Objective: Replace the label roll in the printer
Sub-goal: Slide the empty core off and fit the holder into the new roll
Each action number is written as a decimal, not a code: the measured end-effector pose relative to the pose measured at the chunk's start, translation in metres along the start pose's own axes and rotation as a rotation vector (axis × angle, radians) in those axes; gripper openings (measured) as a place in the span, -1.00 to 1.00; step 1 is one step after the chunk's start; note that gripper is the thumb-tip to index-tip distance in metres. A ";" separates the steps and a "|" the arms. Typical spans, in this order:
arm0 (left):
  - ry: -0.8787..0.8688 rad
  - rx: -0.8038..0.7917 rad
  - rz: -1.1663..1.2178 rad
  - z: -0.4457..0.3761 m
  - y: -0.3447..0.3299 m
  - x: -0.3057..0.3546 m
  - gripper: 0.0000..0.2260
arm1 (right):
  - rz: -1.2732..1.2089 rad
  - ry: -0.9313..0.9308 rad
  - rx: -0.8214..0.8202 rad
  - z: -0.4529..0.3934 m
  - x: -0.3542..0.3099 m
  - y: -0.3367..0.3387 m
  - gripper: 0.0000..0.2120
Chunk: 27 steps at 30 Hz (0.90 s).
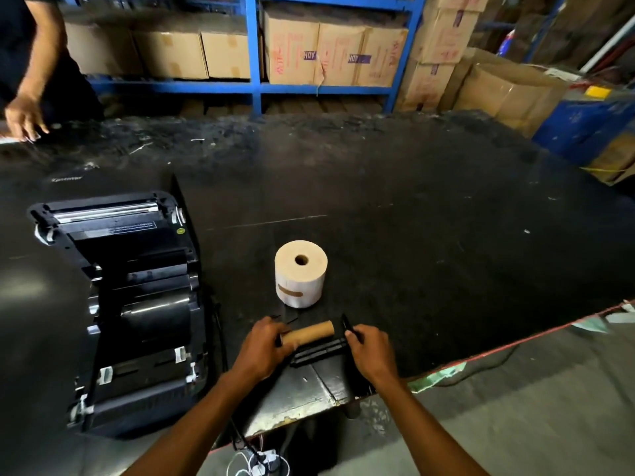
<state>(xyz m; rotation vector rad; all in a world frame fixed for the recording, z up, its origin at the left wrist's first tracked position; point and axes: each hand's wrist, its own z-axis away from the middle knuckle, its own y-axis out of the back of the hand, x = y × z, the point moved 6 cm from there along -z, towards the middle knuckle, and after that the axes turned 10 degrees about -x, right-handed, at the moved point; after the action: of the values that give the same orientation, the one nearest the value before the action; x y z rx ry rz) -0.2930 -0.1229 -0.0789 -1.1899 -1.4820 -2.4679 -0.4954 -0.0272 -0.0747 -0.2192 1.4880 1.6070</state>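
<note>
Both hands are down at the near edge of the black, scuffed worktable [412, 207]. Left hand [263, 348] is wrapped around one end of the empty brown cardboard core [309, 333], which lies on its side. Right hand [369, 352] pinches the upright end plate of the black plastic roll spindle [321, 352] sitting just under and in front of that core. So both are gripping, one on the tube, one on the holder.

Just past them, the fresh cream-coloured label roll [300, 273] stands on end on the table, hole facing up, untouched, a strip of brown tape on its side. Off to the left is the black label printer [130, 304] with its lid flipped open and the roll bay bare.

Far left, another person's hand [24, 118] rests by the table edge. Blue steel racking [252, 53] with cardboard boxes [326, 53] is behind.
</note>
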 end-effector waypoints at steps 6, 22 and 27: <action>0.152 0.308 0.448 -0.019 0.040 -0.008 -0.86 | 0.016 0.096 0.008 -0.033 -0.028 0.036 -0.67; 0.471 0.264 1.017 -0.040 0.041 -0.002 -0.64 | -0.129 0.284 -0.263 -0.098 -0.128 0.008 -0.51; 0.368 0.351 1.209 -0.034 0.058 0.014 -0.58 | -0.676 0.123 -0.420 -0.090 -0.134 0.028 -0.73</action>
<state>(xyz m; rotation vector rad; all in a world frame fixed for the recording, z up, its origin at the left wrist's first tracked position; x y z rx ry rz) -0.3004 -0.1761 -0.0358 -1.0028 -0.6710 -1.4095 -0.4767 -0.1656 0.0105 -0.9631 0.9819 1.3281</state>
